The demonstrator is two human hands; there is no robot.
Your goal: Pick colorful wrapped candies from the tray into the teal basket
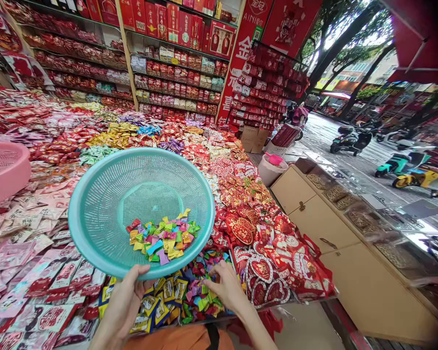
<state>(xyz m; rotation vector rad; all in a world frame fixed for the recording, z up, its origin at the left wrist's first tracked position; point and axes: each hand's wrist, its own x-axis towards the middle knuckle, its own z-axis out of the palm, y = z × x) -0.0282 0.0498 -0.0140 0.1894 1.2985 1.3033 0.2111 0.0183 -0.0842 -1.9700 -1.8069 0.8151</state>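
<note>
My left hand point(126, 296) is closed on the near rim of a round turquoise plastic basket point(91, 243), thumb on top of the rim. The basket tilts towards me above the heaps of sweets. In its lower right part lies a loose pile of small wrapped candies point(164, 238) in yellow, green, pink, blue and purple. My right hand point(226, 287) is just right of the basket, over a heap of similar small candies point(197, 296). Its thumb and fingers are apart, and I see nothing held between them. Yellow-and-blue packets point(164, 296) lie under the basket's near edge.
Heaps of red packets point(255, 223) lie to the right, pink and white packets point(32, 228) to the left. A pink basket point(7, 170) stands at far left. Stocked shelves point(178, 73) line the back. A beige cabinet point(332, 243) and parked scooters point(352, 138) are at right.
</note>
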